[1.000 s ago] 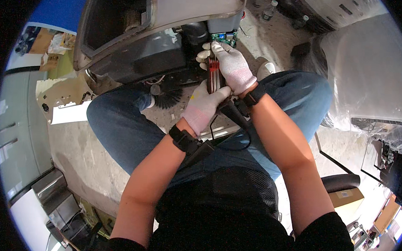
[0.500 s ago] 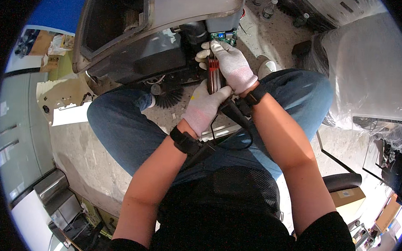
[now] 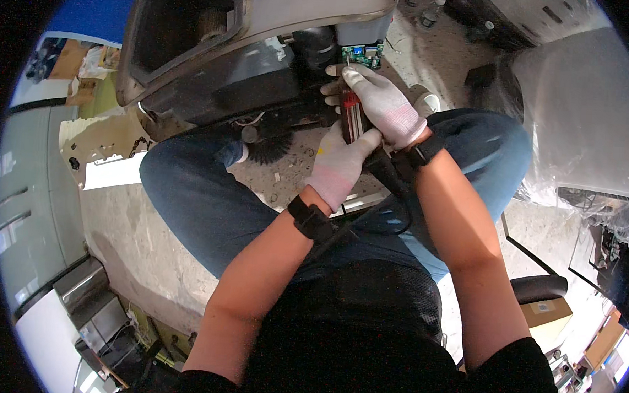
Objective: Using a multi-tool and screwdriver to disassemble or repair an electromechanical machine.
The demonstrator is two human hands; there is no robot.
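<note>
Gripping red tool (image 3: 352,116) at both ends: left hand (image 3: 336,161) around lower, right hand (image 3: 385,105) around upper.

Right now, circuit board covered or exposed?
Exposed, at least partly: the circuit board shows its green face and components just beyond the right hand.

A clear bottle (image 3: 432,12) stands on the floor (image 3: 435,69), well apart from a cardboard box (image 3: 550,315)

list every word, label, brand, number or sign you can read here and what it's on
No text can be read.
Bottles: any print too small to read.
Cardboard box: pale label, too small to read.
Circuit board: any markings too small to read.
Red tool: no lettering can be made out.
</note>
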